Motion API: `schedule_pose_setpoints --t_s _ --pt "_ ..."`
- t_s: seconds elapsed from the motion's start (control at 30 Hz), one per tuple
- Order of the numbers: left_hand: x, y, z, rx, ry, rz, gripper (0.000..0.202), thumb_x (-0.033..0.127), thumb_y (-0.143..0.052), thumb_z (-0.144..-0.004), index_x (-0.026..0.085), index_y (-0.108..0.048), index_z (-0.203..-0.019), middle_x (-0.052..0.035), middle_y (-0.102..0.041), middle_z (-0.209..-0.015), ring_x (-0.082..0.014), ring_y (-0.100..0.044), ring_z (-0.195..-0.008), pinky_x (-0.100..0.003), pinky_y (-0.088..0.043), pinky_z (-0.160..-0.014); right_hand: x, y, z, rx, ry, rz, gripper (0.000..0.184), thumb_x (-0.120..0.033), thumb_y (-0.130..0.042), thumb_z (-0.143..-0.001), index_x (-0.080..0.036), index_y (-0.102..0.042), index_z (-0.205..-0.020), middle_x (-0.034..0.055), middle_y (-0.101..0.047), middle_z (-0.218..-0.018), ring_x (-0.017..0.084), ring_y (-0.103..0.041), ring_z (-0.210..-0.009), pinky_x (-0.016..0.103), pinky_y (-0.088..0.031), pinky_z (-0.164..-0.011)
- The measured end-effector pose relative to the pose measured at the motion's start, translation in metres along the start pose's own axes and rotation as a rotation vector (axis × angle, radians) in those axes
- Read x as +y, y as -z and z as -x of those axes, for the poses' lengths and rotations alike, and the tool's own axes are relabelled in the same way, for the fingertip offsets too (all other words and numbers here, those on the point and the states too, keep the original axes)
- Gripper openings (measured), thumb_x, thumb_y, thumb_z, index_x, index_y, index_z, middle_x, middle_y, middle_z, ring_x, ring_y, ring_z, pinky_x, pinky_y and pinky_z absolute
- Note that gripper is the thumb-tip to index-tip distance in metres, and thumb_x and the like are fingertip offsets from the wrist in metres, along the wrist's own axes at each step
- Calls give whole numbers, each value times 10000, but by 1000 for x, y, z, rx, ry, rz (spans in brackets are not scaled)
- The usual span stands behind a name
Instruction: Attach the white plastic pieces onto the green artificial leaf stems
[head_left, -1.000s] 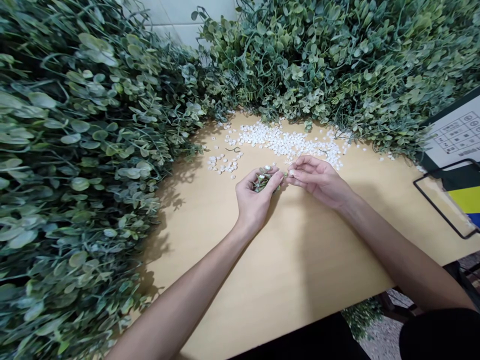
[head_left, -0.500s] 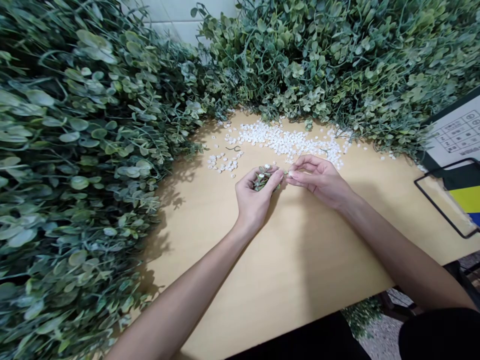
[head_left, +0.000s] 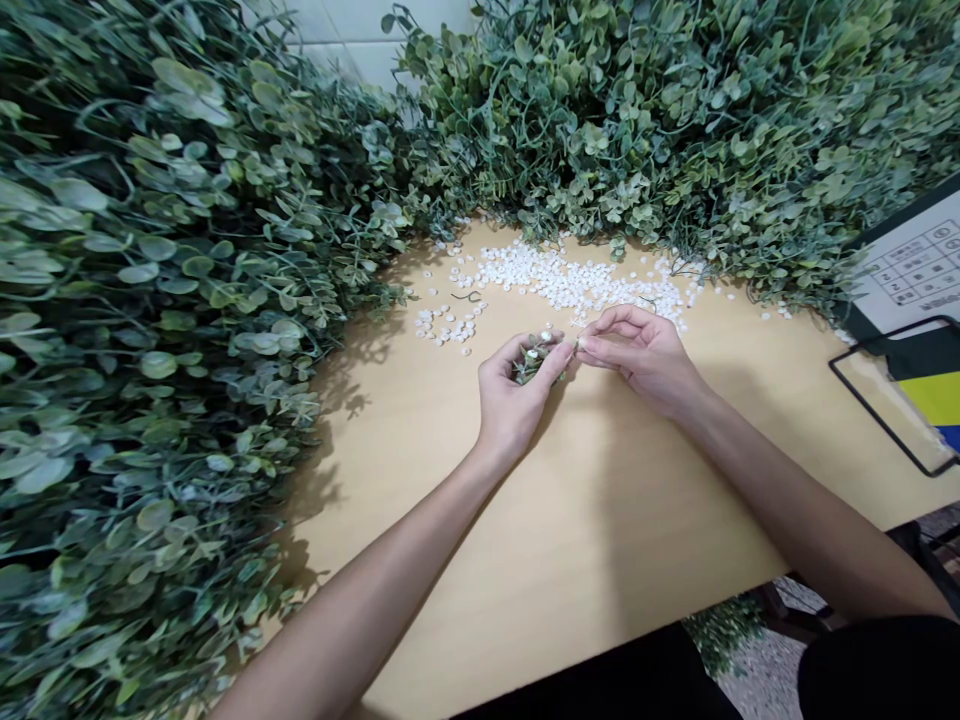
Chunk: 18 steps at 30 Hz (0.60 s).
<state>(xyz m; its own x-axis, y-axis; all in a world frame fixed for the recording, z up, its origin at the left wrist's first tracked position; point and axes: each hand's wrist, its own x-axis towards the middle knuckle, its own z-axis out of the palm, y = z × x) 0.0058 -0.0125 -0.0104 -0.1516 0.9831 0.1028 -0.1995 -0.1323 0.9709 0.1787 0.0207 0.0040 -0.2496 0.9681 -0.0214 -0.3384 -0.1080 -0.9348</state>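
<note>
My left hand (head_left: 514,393) is wrapped round a small artificial leafy sprig (head_left: 529,366), its leaves and a few white round pieces showing between thumb and fingers. Close on its right, my right hand (head_left: 643,355) is closed in a pinch at the sprig's end. What lies between those right fingertips is too small to name. Just beyond both hands, many small white round pieces (head_left: 570,283) are spread over the wooden table (head_left: 465,560).
Dense artificial greenery (head_left: 172,330) banks up along the left, and more foliage (head_left: 675,130) lines the back. At the right stand a printed carton (head_left: 911,265) and a black wire frame (head_left: 874,415). A short dark stem piece (head_left: 466,296) lies near the white pieces.
My left hand and the sprig have shifted slightly right, and the sprig has turned a little in the grip. My right hand stays pinched in nearly the same place.
</note>
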Motion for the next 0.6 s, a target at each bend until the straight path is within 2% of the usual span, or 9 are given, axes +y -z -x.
schedule_pose_setpoints --t_s 0.13,0.2,0.47,0.6 --pt "3 1 1 -86 -36 -76 224 401 -811 -871 179 -778 -880 -21 -696 -795 -125 -611 -714 -257 -491 -689 1 0 0 17 62 96 371 -337 -985 -646 -199 -707 -850 5 -789 -872 112 -695 -665 248 -599 -655" --pt "3 1 1 -98 -46 -88 245 409 -789 -892 177 -757 -823 -13 -665 -757 -118 -577 -686 -256 -465 -662 0 -1 1 25 76 124 374 -353 -983 -648 -199 -706 -846 14 -795 -884 114 -691 -655 250 -593 -635" --pt "1 2 0 -87 -14 -70 297 454 -820 -852 168 -755 -804 -21 -673 -735 -129 -591 -673 -265 -491 -662 -4 -4 3 1 110 146 354 -352 -983 -653 -203 -733 -855 34 -820 -947 170 -777 -874 322 -643 -891" --pt "0 3 1 -78 10 -59 309 461 -839 -830 165 -759 -787 -29 -706 -721 -132 -625 -656 -263 -511 -659 -4 -4 4 12 142 206 387 -427 -983 -638 -201 -731 -825 40 -816 -915 187 -782 -848 358 -655 -901"
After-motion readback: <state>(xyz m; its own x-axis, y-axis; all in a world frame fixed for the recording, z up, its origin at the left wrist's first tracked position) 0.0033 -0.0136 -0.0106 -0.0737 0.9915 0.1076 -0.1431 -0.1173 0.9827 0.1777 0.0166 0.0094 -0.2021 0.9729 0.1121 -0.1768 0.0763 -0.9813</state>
